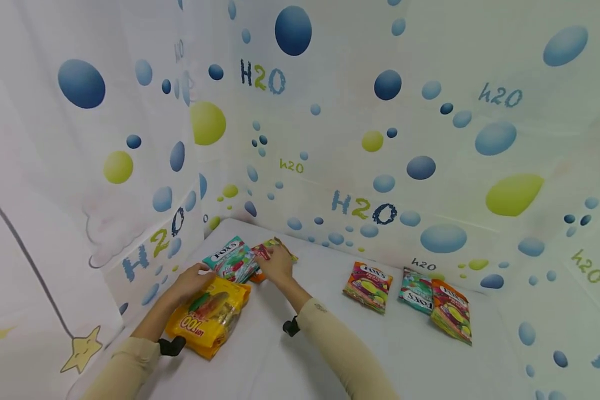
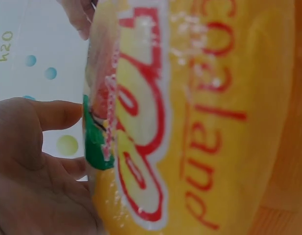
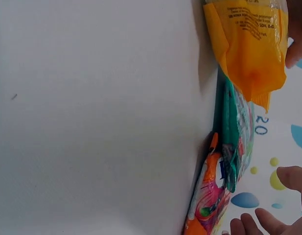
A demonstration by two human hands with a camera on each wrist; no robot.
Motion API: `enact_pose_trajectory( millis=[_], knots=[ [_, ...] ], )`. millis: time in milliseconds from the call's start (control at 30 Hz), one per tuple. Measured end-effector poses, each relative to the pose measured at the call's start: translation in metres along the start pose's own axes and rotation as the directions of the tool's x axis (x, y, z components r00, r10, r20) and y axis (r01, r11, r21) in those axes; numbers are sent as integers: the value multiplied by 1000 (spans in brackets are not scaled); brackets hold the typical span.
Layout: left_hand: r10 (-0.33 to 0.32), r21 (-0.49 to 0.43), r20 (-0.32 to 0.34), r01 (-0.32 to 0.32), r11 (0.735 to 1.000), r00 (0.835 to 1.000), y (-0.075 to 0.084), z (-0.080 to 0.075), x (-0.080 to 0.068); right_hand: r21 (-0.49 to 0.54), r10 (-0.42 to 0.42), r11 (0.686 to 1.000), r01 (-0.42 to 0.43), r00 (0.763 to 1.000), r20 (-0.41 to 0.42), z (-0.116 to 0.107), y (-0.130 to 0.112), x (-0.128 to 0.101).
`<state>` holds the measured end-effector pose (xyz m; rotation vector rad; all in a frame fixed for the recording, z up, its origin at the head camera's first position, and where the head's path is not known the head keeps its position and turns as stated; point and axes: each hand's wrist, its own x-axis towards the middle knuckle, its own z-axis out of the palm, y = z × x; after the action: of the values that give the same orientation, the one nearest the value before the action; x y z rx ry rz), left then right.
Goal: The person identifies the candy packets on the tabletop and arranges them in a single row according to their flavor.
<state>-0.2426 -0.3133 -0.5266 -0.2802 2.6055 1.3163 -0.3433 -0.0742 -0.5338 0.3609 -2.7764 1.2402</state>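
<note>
Two hands work at the 10 o'clock corner of the white worktop in the head view: the left hand rests on the far end of a yellow candy bag, its fingers over the bag's top edge, while the right hand lies on a small cluster of packets, touching a teal packet and an orange packet just behind it. Off toward 3 o'clock, well apart from the hands, lie a pink-and-green packet, another teal one and a red-orange one, the last two overlapping. From the left wrist, the yellow candy bag fills most of the frame, with the left hand against its edge at 8 o'clock, thumb extended toward it; whether the fingers actually clench the bag I cannot tell. From the right wrist, the yellow candy bag sits at 1 o'clock, the teal packet and orange packet below it, and the right hand's fingertips at 5 o'clock appear released, loosely spread beside the packets.
</note>
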Motion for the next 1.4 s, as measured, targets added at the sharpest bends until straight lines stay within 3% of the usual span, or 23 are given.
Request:
enact_pose_trajectory(
  millis=[500, 867, 1000, 1233, 1400],
  knots=[
    [-13, -67, 28, 14, 998, 1000, -1, 7, 9, -49, -17, 999, 17, 1000, 10, 11, 3, 8],
    [30, -87, 43, -26, 996, 999, -2, 8, 21, -76, -16, 997, 20, 999, 49, 20, 7, 19],
    [42, -123, 61, -34, 992, 997, -2, 6, 25, -67, 5, 998, 0, 998, 69, 24, 5, 21],
    [-19, -281, 78, 41, 959, 997, -2, 5, 26, -73, 31, 997, -23, 994, 107, 26, 5, 23],
    [-28, -307, 82, 52, 950, 996, -2, 3, 28, -65, 51, 997, -42, 989, 137, 25, 4, 27]
  ],
)
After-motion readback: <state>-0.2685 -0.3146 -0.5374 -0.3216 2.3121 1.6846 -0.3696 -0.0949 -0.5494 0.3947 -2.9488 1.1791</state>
